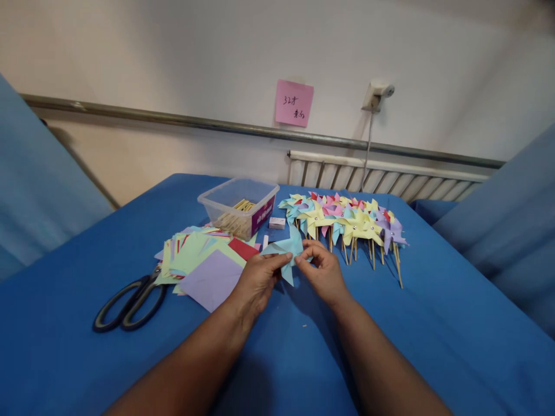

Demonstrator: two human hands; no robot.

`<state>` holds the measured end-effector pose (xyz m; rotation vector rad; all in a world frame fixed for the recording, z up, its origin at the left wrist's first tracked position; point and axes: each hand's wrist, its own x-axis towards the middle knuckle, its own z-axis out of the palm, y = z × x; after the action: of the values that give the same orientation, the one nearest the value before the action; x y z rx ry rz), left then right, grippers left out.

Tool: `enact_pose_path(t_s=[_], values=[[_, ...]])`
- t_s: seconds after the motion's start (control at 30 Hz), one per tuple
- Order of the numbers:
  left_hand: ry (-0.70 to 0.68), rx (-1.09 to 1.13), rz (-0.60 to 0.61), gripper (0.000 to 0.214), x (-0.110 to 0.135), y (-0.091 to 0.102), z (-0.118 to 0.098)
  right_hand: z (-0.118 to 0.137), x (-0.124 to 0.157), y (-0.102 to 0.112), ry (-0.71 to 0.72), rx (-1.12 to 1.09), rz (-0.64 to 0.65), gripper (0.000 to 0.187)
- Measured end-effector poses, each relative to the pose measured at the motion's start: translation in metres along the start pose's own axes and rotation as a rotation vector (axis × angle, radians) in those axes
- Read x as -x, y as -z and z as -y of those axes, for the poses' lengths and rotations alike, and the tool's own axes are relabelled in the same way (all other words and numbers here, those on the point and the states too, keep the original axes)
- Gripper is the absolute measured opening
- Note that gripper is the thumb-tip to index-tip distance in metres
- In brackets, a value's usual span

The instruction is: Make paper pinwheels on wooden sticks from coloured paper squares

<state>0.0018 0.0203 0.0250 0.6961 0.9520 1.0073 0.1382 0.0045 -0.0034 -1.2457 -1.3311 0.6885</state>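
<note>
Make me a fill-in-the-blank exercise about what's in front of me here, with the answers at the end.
1. The left hand and right hand hold a light ____ pinwheel.
2. In the picture, the scissors lie to the ____ of both hands.
3. The note on the wall is ____.
4. The row of pinwheels is to the ____ of the tub.

Missing words: blue; left; pink; right.

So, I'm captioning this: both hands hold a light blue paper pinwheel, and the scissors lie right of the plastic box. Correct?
No: the head view shows the scissors lying left of the plastic box. The left hand and right hand do hold the paper pinwheel.
</note>
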Motion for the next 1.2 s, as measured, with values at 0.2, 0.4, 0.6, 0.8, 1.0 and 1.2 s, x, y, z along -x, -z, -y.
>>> enact_pose_path(t_s=[0.2, 0.4, 0.6, 0.8, 1.0, 1.2], values=[[0.013, 0.0, -0.003, 0.015, 0.0011, -0.0001, -0.0005, -0.0034, -0.0001, -0.0013, 0.006, -0.003, -0.003, 0.012], [0.016, 0.014, 0.004, 0.018, 0.0005, -0.0006, -0.001, -0.0057, -0.0002, -0.0032, -0.013, -0.036, -0.009, 0.012], [0.017, 0.015, 0.006, 0.015, 0.0003, -0.0002, -0.0014, -0.0072, -0.0006, -0.0042, -0.021, -0.062, -0.024, 0.012], [0.016, 0.009, 0.003, 0.018, -0.0013, 0.0011, -0.0001, -0.0049, 0.0, -0.0046, -0.028, -0.075, -0.025, 0.012], [-0.01, -0.003, -0.004, 0.017, -0.0028, 0.0018, -0.0019, -0.0022, -0.0002, -0.0046, -0.159, -0.398, -0.06, 0.015], [-0.015, -0.031, 0.009, 0.015, -0.0047, 0.0047, -0.0018, -0.0024, -0.0042, -0.0012, -0.319, -0.595, -0.152, 0.025]])
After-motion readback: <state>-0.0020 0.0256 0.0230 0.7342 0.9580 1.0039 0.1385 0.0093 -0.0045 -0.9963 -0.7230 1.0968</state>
